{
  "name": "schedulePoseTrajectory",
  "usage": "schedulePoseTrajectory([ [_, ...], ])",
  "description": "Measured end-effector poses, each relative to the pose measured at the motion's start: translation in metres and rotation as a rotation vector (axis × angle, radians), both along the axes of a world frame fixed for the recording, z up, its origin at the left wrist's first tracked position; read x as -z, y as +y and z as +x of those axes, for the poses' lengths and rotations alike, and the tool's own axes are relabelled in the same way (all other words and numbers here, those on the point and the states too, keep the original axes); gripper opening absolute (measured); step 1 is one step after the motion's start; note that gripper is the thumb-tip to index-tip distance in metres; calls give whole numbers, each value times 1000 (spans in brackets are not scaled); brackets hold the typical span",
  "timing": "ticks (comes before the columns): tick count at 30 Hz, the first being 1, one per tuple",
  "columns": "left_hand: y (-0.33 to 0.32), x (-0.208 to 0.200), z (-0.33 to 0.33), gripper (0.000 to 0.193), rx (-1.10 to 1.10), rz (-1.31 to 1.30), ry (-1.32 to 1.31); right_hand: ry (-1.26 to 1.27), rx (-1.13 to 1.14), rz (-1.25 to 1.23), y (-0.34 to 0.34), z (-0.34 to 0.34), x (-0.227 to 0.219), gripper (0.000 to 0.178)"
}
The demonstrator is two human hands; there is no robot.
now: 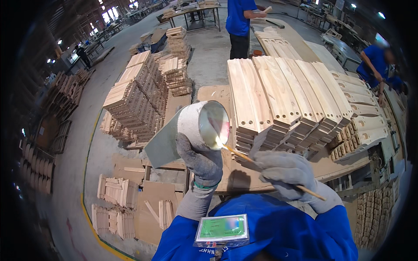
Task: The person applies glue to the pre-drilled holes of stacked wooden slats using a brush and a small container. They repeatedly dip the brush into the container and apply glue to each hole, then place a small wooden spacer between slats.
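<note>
Workshop floor and stacked timber lie all around us. Our left hand [201,162] has its gloved fingers clamped round a white tin [198,124], tipped on its side with the mouth facing right. Our right hand [285,172] pinches a thin brush [265,167], its long handle running down-right and its tip at the tin's lower rim. Just behind, rows of pale slats [287,93] crowd the surface [217,93]; a blue-shirted person [238,24] stands well beyond.

White-smeared round can [198,124] tilted on its side, thin wooden stick [244,155] dipping into its mouth
</note>
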State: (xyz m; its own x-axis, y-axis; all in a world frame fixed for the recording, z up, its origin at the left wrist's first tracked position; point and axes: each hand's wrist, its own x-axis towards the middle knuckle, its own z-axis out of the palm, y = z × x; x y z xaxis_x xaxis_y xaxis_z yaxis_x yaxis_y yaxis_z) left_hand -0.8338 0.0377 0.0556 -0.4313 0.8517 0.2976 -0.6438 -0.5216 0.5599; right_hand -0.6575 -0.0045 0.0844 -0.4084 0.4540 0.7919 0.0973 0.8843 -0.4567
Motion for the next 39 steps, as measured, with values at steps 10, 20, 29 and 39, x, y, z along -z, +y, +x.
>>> schedulePoseTrajectory([
  [10,-8,1,6,56,243,4,-48,375,-42,-493,-25,-4,17,11],
  [20,12,13,-9,46,309,-48,-112,406,403,-692,39,36,-65,24],
  [29,17,18,-13,46,543,-139,-210,-165,583,-640,90,61,-59,38],
  [39,17,18,-13,48,496,-178,-222,-235,716,-527,84,65,-65,40],
])
